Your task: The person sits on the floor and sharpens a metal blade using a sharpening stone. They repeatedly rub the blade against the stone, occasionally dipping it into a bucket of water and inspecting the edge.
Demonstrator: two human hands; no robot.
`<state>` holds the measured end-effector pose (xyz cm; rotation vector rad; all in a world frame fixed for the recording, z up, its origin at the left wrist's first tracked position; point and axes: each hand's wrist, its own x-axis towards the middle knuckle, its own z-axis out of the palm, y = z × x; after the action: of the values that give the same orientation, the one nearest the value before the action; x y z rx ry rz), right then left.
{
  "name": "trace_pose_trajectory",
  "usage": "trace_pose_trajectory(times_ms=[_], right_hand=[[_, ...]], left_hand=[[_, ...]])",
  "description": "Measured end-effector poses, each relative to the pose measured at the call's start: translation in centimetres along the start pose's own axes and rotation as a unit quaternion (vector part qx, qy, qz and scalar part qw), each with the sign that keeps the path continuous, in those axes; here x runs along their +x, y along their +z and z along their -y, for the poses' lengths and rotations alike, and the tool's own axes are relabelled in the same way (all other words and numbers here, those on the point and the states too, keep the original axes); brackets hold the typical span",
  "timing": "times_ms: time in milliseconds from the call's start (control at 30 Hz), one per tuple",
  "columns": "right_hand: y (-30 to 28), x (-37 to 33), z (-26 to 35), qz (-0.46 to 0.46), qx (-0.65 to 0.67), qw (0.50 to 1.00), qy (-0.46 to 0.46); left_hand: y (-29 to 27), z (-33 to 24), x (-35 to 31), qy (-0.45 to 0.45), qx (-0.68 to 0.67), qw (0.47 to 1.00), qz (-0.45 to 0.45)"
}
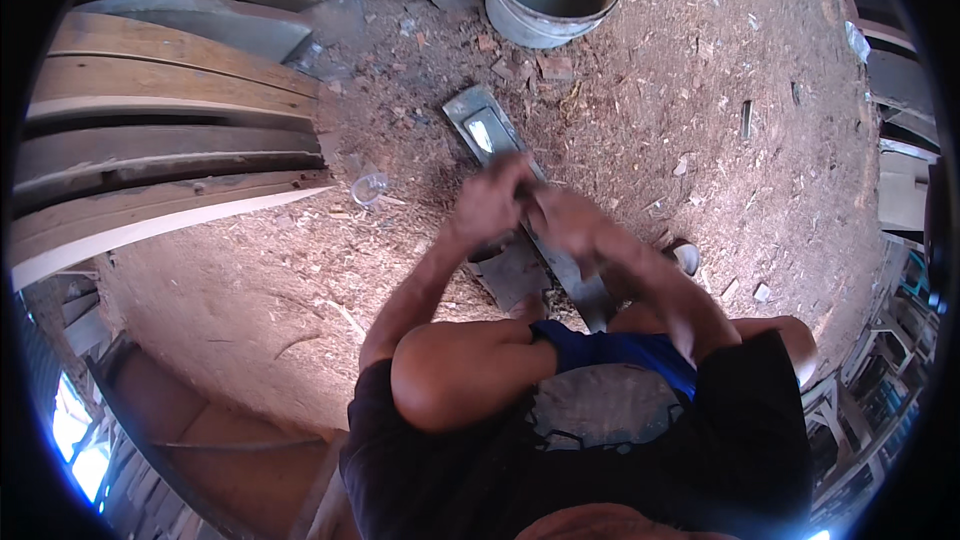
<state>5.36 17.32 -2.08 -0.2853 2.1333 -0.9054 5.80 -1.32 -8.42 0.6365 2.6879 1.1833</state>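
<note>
My left hand [488, 205] and my right hand [563, 222] meet in front of me, low over a long narrow grey board [587, 298] on the ground. Both are closed, fingers curled and somewhat blurred. Something small and dark shows between them, too hidden to name. Just beyond my left hand, a rectangular grey slab [483, 130] with a wet shine lies on the board's far end. A flat grey-brown piece [512, 272] rests beside the board, nearer to my legs.
A bucket [553, 32] of greyish water stands beyond the board. Stacked timber planks [180, 155] reach in from the left. A clear plastic cup [368, 190] lies by their ends. Wood chips cover the dirt floor [740, 140]. A small rounded object [686, 258] sits near my right forearm.
</note>
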Motion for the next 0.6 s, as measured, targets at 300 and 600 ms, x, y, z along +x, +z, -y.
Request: trace_pose_trajectory(times_ms=[300, 600], right_hand=[[-2.5, 7.2, 1.5, -0.047, 0.028, 0.997, -0.052], [3.9, -3.1, -2.3, 0.061, -0.022, 0.995, 0.076]], left_hand=[[-5.6, 3.9, 7.1, 0.027, 0.041, 0.998, 0.040], [4.2, -0.6, -4.7, 0.078, 0.022, 0.997, 0.005]])
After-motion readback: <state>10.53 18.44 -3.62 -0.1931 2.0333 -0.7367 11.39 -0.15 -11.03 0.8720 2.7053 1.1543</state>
